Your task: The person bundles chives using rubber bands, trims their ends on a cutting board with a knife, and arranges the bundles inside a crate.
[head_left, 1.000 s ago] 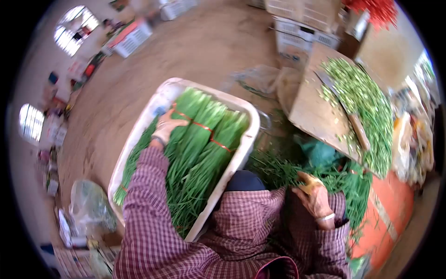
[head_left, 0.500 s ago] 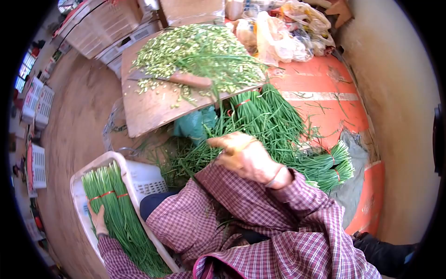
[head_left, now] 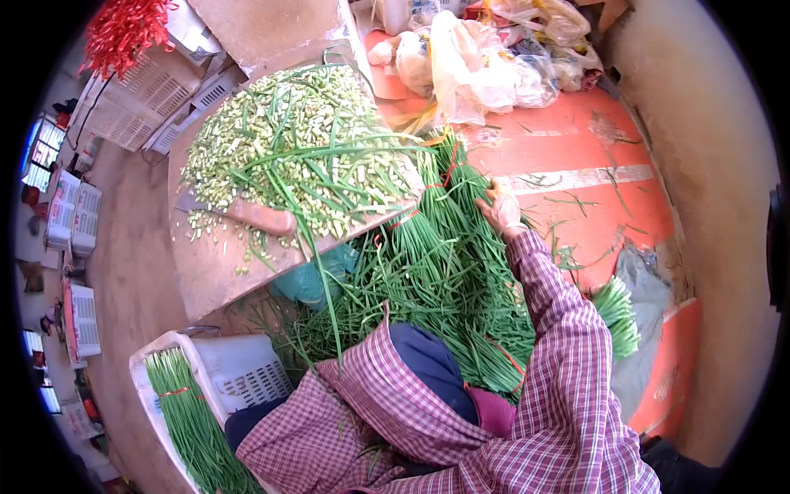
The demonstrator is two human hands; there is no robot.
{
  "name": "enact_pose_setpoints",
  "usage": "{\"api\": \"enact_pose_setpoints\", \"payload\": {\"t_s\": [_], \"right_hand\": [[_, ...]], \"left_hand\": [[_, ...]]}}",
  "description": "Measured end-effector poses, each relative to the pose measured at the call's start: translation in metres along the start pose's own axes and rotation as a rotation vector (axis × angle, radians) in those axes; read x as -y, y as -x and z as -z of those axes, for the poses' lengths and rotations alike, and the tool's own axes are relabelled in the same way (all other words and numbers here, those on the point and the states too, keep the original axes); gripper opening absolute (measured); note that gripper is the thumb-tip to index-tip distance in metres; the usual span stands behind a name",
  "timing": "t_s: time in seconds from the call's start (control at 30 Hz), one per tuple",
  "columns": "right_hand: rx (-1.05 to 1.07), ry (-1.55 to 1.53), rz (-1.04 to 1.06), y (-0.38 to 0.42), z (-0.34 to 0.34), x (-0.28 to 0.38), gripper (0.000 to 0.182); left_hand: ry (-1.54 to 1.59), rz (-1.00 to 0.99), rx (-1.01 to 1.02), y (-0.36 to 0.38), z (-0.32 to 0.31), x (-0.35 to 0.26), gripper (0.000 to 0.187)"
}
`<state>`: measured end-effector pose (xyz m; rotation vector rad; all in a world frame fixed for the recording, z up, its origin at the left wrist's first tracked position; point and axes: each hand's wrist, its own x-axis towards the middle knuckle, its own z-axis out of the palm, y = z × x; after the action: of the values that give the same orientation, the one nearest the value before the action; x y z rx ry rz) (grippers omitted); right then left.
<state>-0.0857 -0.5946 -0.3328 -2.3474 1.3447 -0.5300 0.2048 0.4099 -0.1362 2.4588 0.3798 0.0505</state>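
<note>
My right hand (head_left: pixel 500 210) is at the right edge of a long green stalk bundle (head_left: pixel 467 177), its fingers apart and touching or very near the stalks. Red ties circle this bundle and another beside it (head_left: pixel 411 230). Chopped pale-green pieces (head_left: pixel 304 123) are heaped on the board (head_left: pixel 206 276), with long loose leaves across them. A knife (head_left: pixel 263 216) with a wooden handle lies at the heap's near edge. More tied stalks (head_left: pixel 185 412) lie in the white basket (head_left: pixel 191 350) at lower left. My left hand is out of the picture.
Plastic bags (head_left: pixel 485 70) are piled at the back of the orange surface (head_left: pixel 568 140), beside a wall (head_left: pixel 708 165) on the right. A bundle with pale ends (head_left: pixel 617 317) lies near a grey sheet (head_left: pixel 646 305). Red ties (head_left: pixel 127 33) hang at upper left.
My right hand has reached forward and right to the bundle near the board. My left hand has left the basket and gone out of view. The view has shifted.
</note>
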Motion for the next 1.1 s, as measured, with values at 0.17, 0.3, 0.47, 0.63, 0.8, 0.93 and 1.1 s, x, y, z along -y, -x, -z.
{"api": "enact_pose_setpoints", "payload": {"t_s": [0.17,0.3,0.47,0.63,0.8,0.93,1.1], "right_hand": [[0.209,0.107,-0.310,-0.071,-0.056,-0.021,0.111],[0.304,0.112,-0.308,-0.070,-0.060,-0.006,0.101],[0.206,-0.061,-0.341,-0.060,-0.064,-0.030,0.075],[-0.070,-0.652,-0.182,0.007,0.008,-0.033,0.047],[-0.164,-0.837,-0.210,0.079,0.106,-0.004,0.050],[-0.102,-1.015,-0.306,0.097,0.132,0.002,0.053],[0.116,-1.394,-0.135,0.093,0.177,0.080,0.050]], "left_hand": [[-0.162,0.010,-0.100,0.029,0.025,-0.026,0.067],[-0.253,-0.108,-0.148,0.057,-0.014,-0.122,0.064],[-0.305,-0.439,-0.097,0.060,-0.077,-0.223,0.072],[-0.204,-0.475,-0.007,0.086,-0.134,-0.326,0.076],[0.341,-0.782,0.115,0.137,-0.198,-0.428,0.058],[0.053,-1.301,0.178,0.168,-0.219,-0.501,0.055],[0.388,-1.504,0.496,0.230,-0.223,-0.580,0.039]]}}
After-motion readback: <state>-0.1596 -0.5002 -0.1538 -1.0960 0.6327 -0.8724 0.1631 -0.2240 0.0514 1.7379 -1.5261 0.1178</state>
